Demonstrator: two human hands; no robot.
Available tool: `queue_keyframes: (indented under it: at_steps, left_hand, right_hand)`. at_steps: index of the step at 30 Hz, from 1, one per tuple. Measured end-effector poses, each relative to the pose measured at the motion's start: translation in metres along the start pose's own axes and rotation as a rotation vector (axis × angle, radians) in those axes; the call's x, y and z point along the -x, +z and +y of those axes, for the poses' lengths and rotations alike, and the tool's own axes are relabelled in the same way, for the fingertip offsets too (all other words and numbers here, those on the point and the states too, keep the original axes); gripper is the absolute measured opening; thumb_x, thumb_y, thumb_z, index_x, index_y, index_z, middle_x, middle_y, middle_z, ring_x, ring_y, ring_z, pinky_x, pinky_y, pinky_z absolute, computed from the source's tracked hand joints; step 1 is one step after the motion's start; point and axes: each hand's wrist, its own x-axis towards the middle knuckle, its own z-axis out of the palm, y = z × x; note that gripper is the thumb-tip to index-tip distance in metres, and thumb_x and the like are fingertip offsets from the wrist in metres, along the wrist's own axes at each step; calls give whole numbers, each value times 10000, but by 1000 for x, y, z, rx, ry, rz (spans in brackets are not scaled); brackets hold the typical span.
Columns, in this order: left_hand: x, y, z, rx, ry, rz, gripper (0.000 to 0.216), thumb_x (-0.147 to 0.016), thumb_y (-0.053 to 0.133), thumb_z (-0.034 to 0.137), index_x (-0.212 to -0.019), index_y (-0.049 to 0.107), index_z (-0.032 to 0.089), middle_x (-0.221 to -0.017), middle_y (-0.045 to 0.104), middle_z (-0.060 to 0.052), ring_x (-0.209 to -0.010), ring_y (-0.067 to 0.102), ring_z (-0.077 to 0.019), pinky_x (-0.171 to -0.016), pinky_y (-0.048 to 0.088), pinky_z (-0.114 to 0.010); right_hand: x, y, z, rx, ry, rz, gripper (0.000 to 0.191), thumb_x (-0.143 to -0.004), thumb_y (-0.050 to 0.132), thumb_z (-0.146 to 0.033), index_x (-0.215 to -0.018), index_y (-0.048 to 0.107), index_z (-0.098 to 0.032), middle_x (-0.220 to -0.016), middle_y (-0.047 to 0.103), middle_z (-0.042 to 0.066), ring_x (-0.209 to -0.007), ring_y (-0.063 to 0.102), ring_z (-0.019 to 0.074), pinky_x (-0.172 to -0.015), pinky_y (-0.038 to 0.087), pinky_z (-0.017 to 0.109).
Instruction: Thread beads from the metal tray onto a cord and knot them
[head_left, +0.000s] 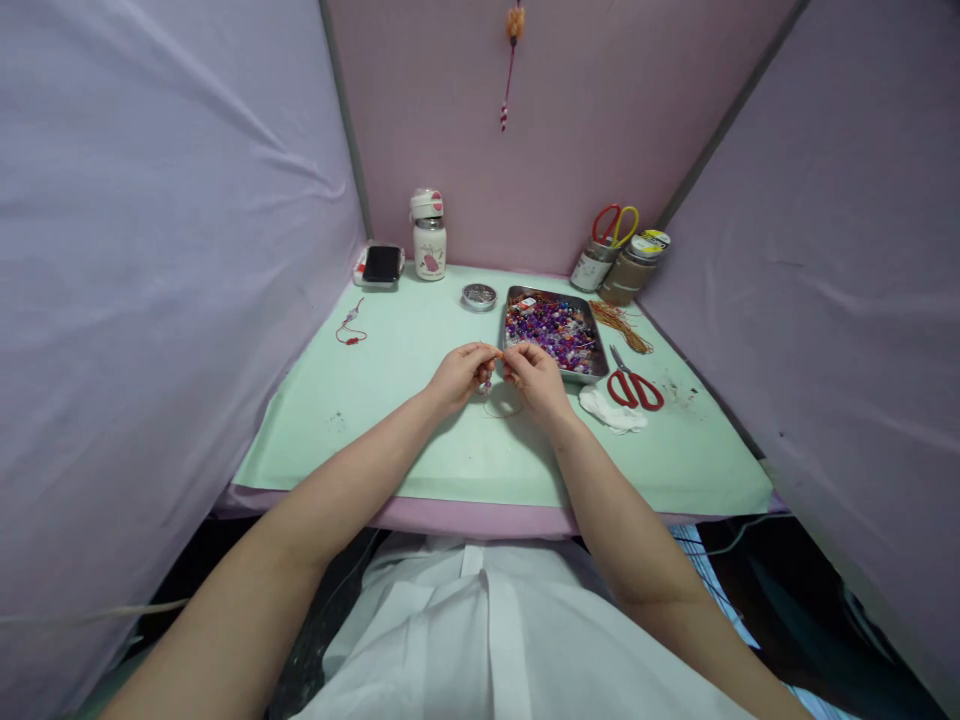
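Over the middle of the table my left hand point(466, 374) and my right hand point(534, 374) meet, fingertips pinched close together. Between them they hold a thin cord point(502, 414), which hangs in a loop below the fingers. A few small pink and purple beads point(486, 385) dangle under my left hand. The exact point where the fingers grip is too small to make out. Just behind my right hand lies a metal tray point(583, 377) full of purple, orange and clear beads point(555, 328).
Red-handled scissors point(634, 389) lie by a crumpled white tissue point(613, 409) at right, near an orange cord bundle point(622, 325). Two jars point(630, 275) stand behind. A round tin point(478, 296), bottle point(430, 245), phone point(382, 264) and red bracelet point(351, 333) are farther left. Fabric walls enclose the table.
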Motion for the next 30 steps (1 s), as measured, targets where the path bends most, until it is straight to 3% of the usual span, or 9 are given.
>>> queue_keyframes:
  at_steps: [8, 15, 22, 26, 30]
  left_hand:
    - [1, 1, 0, 119, -89, -48, 82, -726, 578, 192, -659, 560, 149, -575, 464, 30, -493, 417, -65, -479, 340, -205]
    - [2, 0, 2, 59, -114, -56, 153, -735, 586, 175, -599, 521, 150, -565, 455, 25, -472, 414, -62, -474, 343, -215]
    - [1, -7, 0, -33, -135, -102, 132, -705, 693, 223, -759, 595, 151, -567, 496, 31, -461, 440, -64, -493, 384, -223]
    - [1, -8, 0, -36, -131, -62, 166, -695, 709, 251, -767, 595, 155, -570, 486, 38, -466, 433, -60, -487, 377, -219]
    - [2, -5, 3, -23, -142, -17, 181, -674, 724, 249, -761, 596, 155, -563, 467, 47, -474, 425, -55, -486, 358, -208]
  right_hand:
    - [1, 2, 2, -55, 4, 12, 311, -681, 710, -450, -714, 514, -209, -597, 513, -46, -545, 458, 95, -542, 379, 243]
    - [-2, -1, 7, -21, -25, 16, 328, -672, 724, -457, -706, 513, -208, -572, 510, -50, -526, 449, 90, -524, 362, 238]
    - [0, 0, 1, -16, 50, 12, 309, -669, 710, -457, -709, 532, -207, -576, 509, -47, -523, 454, 91, -518, 371, 237]
    - [-1, 1, -1, -88, 145, 9, 287, -638, 719, -417, -730, 563, -194, -645, 562, -25, -539, 470, 86, -501, 365, 225]
    - [-1, 0, -1, -58, 135, 4, 223, -617, 721, -345, -684, 574, -191, -571, 513, -44, -516, 438, 82, -487, 334, 222]
